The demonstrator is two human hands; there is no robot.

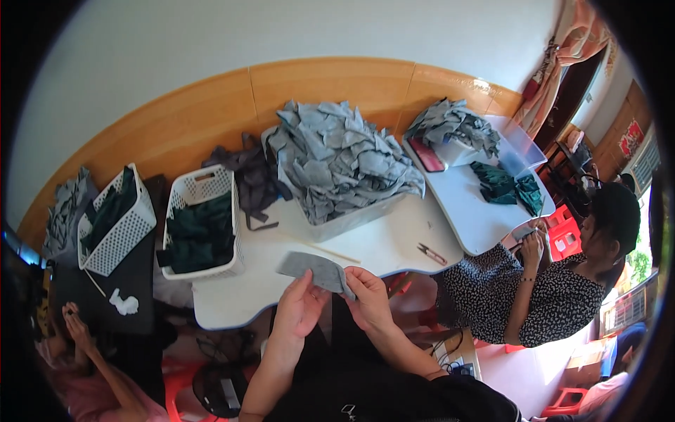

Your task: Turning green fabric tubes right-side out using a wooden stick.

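Note:
A small grey fabric piece (313,267) is stretched between my two hands above the front edge of the white table (281,239). My left hand (301,308) pinches its lower edge, thumb on top. At the piece's right end, the fingers of my right hand (367,295) are closed on it. Beyond my hands stands a clear plastic bin (365,219), heaped over its rim with grey fabric pieces (344,158). A thin pale stick (323,250) lies between bin and hands. Thread snips (432,254) rest on the table to the right.
White baskets (238,254) of dark green cloth (200,235) stand at left. Dark strips (249,176) lie beside the bin. On the right-hand table are a phone (426,155), green cloth (496,184) and another grey heap (453,130). People sit at both sides.

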